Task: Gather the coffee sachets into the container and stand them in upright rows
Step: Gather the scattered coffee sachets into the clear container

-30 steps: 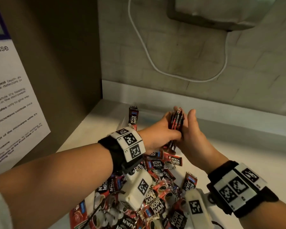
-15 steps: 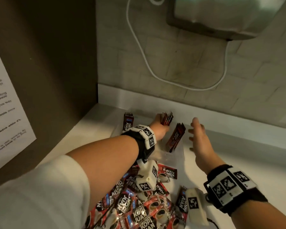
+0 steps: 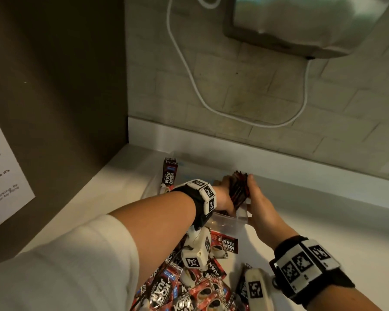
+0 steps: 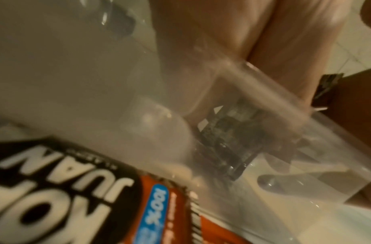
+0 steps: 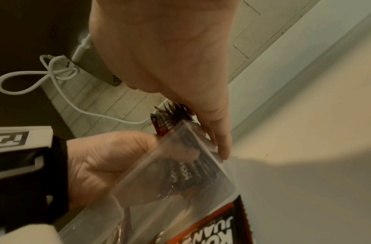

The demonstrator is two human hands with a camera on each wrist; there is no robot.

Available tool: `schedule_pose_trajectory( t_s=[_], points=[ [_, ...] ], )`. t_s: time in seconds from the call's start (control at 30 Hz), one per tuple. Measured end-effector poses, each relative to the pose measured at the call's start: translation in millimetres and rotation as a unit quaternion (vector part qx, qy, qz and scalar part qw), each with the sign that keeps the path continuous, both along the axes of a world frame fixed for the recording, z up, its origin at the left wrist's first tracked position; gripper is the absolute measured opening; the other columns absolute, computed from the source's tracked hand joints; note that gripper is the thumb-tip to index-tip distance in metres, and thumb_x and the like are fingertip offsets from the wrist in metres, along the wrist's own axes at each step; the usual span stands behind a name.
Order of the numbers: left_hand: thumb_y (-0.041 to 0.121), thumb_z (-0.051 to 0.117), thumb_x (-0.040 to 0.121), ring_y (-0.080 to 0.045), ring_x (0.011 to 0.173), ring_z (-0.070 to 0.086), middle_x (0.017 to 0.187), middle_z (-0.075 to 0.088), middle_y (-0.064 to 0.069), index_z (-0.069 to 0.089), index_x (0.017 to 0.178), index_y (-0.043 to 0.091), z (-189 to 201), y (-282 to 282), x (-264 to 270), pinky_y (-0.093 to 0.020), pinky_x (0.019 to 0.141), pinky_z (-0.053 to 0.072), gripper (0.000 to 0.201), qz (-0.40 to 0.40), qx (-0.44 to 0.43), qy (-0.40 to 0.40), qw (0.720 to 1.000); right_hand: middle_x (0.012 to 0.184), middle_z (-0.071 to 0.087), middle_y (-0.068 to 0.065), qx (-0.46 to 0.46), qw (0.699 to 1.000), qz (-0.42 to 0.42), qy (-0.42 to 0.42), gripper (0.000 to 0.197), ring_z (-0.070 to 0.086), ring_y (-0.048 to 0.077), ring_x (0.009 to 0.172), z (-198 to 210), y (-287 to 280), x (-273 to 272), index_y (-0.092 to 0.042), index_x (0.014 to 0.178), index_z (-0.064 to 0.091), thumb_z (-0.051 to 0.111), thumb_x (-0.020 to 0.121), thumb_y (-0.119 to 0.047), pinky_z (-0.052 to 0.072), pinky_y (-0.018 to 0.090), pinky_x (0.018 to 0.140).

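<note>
From the head view I saw my left grip [image 3: 222, 198] holding a bundle of sachets [image 3: 239, 189] upright in the clear container [image 3: 231, 223] on the desk [image 3: 312, 221]; only the right wrist view showed my right grip [image 5: 180, 74], fingers straight, pressing the container's outer wall. Loose sachets [image 3: 189, 292] lay nearer me

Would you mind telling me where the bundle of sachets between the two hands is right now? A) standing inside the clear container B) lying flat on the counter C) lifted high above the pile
A: the sachet bundle stands in the clear container, with the left hand and right hand on either side of it.
</note>
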State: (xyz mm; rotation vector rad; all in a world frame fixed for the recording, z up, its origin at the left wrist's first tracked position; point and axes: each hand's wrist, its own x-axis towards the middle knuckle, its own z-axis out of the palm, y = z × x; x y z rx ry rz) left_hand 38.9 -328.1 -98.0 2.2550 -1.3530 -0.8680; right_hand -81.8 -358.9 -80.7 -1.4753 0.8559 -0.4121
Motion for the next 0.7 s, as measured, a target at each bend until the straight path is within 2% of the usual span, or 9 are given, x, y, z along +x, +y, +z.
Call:
schedule_pose_trajectory(
  t_s=[0.07, 0.13, 0.27, 0.37, 0.43, 0.6, 0.67, 0.7],
  points=[
    [0.033, 0.085, 0.069, -0.032, 0.133, 0.034, 0.138, 0.033, -0.01, 0.015, 0.147, 0.016, -0.1, -2.0, -2.2, -0.047, 0.11, 0.035, 0.106, -0.006, 0.007, -0.029, 1.0, 0.133, 0.05, -0.004, 0.0, 1.0, 0.0, 0.0, 0.06, 0.048, 0.019, 0.122, -0.2, -0.1, -0.5, -0.033, 0.137, 0.04, 0.033, 0.088, -0.066, 0.046, 0.047, 0.096],
    [0.038, 0.086, 0.066, -0.032, 0.133, 0.034, 0.137, 0.034, -0.009, 0.02, 0.145, 0.018, -0.2, -4.0, -4.4, -0.05, 0.11, 0.034, 0.105, -0.004, 0.006, -0.049, 0.999, 0.133, 0.049, -0.005, -0.001, 1.0, 0.001, -0.001, 0.057, 0.046, 0.019, 0.124, -0.3, 0.0, -0.5, -0.035, 0.136, 0.039, 0.034, 0.088, -0.065, 0.043, 0.05, 0.1],
    [0.027, 0.085, 0.071, -0.032, 0.132, 0.036, 0.139, 0.035, -0.011, 0.023, 0.145, 0.014, 3.8, -3.8, -6.4, -0.044, 0.11, 0.036, 0.098, -0.003, 0.001, -0.054, 0.999, 0.134, 0.051, -0.002, -0.001, 1.0, 0.006, -0.008, 0.064, 0.048, 0.02, 0.121, -0.9, 0.5, -0.2, -0.033, 0.14, 0.038, 0.035, 0.086, -0.066, 0.044, 0.051, 0.099],
    [0.018, 0.082, 0.073, -0.031, 0.129, 0.043, 0.137, 0.04, -0.012, 0.026, 0.144, 0.012, 7.6, -1.3, -4.4, -0.04, 0.107, 0.04, 0.091, 0.0, 0.005, -0.022, 1.0, 0.135, 0.051, -0.001, 0.002, 1.0, 0.01, -0.01, 0.079, 0.049, 0.021, 0.122, -1.8, -1.0, -1.0, -0.033, 0.141, 0.036, 0.039, 0.073, -0.074, 0.044, 0.054, 0.1],
    [0.018, 0.083, 0.071, -0.031, 0.124, 0.047, 0.133, 0.045, -0.011, 0.03, 0.142, 0.012, 8.0, -0.4, -1.3, -0.04, 0.105, 0.043, 0.088, -0.001, 0.011, -0.012, 1.0, 0.136, 0.051, -0.002, 0.004, 1.0, 0.011, -0.008, 0.083, 0.049, 0.022, 0.123, -2.2, -2.2, -2.1, -0.032, 0.141, 0.036, 0.039, 0.071, -0.075, 0.045, 0.054, 0.098],
    [0.019, 0.087, 0.063, -0.031, 0.122, 0.05, 0.131, 0.048, -0.009, 0.032, 0.139, 0.011, 8.6, 0.6, 0.2, -0.044, 0.102, 0.046, 0.095, 0.017, -0.005, 0.017, 1.0, 0.134, 0.053, -0.001, 0.014, 1.0, -0.003, -0.013, 0.067, 0.053, 0.021, 0.118, -5.5, -6.3, -3.2, -0.029, 0.141, 0.038, 0.034, 0.086, -0.069, 0.052, 0.046, 0.084],
    [0.02, 0.088, 0.061, -0.03, 0.122, 0.05, 0.131, 0.049, -0.009, 0.03, 0.14, 0.009, 9.1, 0.2, -1.3, -0.044, 0.103, 0.045, 0.098, 0.022, -0.011, 0.031, 0.999, 0.132, 0.054, -0.001, 0.01, 1.0, -0.002, -0.013, 0.071, 0.054, 0.018, 0.115, -5.9, -6.7, -2.5, -0.029, 0.14, 0.039, 0.036, 0.083, -0.07, 0.053, 0.041, 0.079],
    [0.02, 0.089, 0.06, -0.03, 0.122, 0.051, 0.13, 0.05, -0.009, 0.031, 0.139, 0.009, 9.5, -0.4, -2.6, -0.044, 0.102, 0.046, 0.099, 0.024, -0.014, 0.039, 0.999, 0.132, 0.054, 0.0, 0.009, 1.0, 0.0, -0.013, 0.077, 0.054, 0.018, 0.116, -6.1, -6.7, -2.1, -0.029, 0.14, 0.04, 0.037, 0.077, -0.073, 0.052, 0.042, 0.08]
  ],
)
